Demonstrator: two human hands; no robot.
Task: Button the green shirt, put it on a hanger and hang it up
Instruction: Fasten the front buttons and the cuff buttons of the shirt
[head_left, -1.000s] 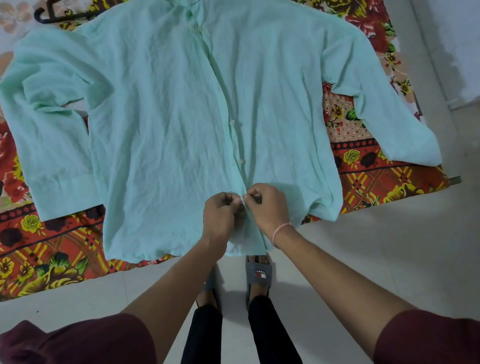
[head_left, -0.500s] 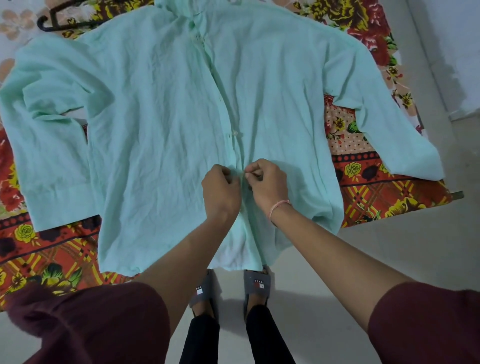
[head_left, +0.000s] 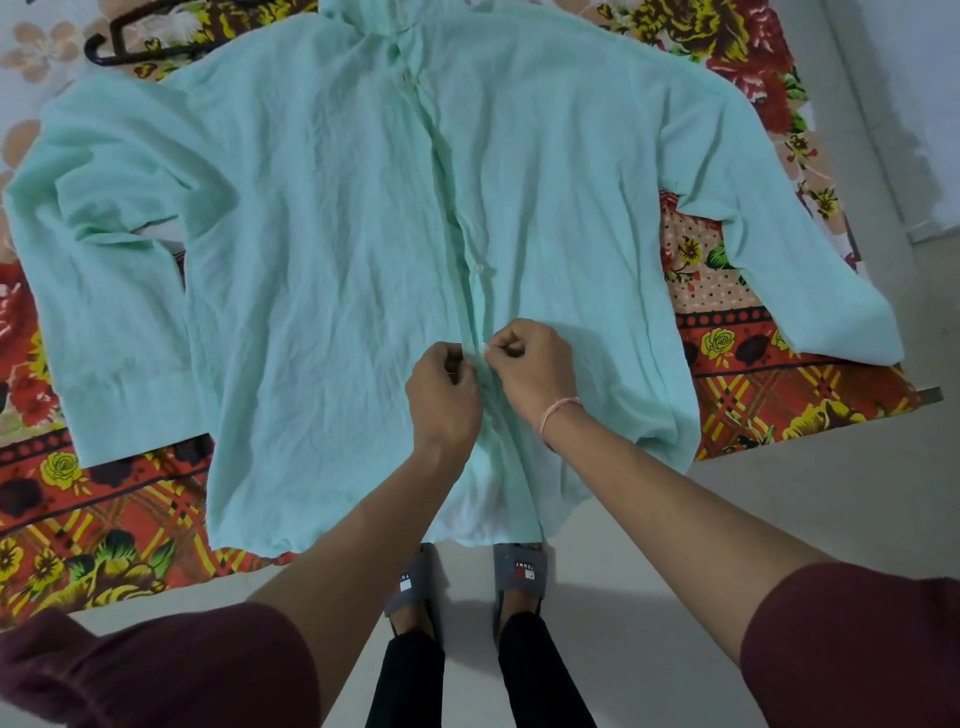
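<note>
Green shirt (head_left: 322, 270) flat on floral bedspread (head_left: 779, 395), mid frame. Left hand (head_left: 441, 397) and right hand (head_left: 535, 366) both pinching placket, lower centre, probably around a button. Black hanger (head_left: 135, 47) upper left.

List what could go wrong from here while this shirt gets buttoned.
The left hand and right hand pinch the green shirt at its placket, close together; the small button could slip the grip or miss its hole.
The hem hangs past the floral sheet edge, so tugging may drag the shirt off.
</note>
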